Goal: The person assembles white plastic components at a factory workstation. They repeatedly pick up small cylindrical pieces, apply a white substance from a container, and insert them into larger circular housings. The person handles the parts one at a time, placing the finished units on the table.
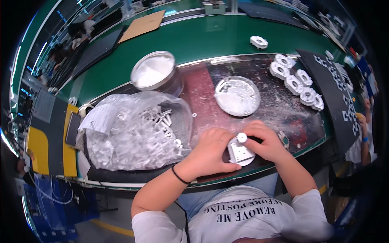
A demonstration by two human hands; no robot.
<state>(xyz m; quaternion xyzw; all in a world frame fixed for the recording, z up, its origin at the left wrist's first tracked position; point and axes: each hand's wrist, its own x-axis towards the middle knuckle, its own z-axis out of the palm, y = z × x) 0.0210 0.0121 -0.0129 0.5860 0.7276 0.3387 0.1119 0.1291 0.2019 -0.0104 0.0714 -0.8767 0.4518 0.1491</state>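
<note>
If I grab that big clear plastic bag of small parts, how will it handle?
The clear bag looks thin and crinkled, so it would probably sag and shift rather than lift stiffly. It bulges with many small parts, so it is likely fairly heavy. Its open, rumpled top might spill.

two hands (210, 152), six white housings (294, 84), two tins (155, 72)

This is a factory work line. A long green belt (210, 38) runs past the bench, small white plastic parts (298, 83) sit in rows, and a clear bag (135, 129) holds many more.
</note>
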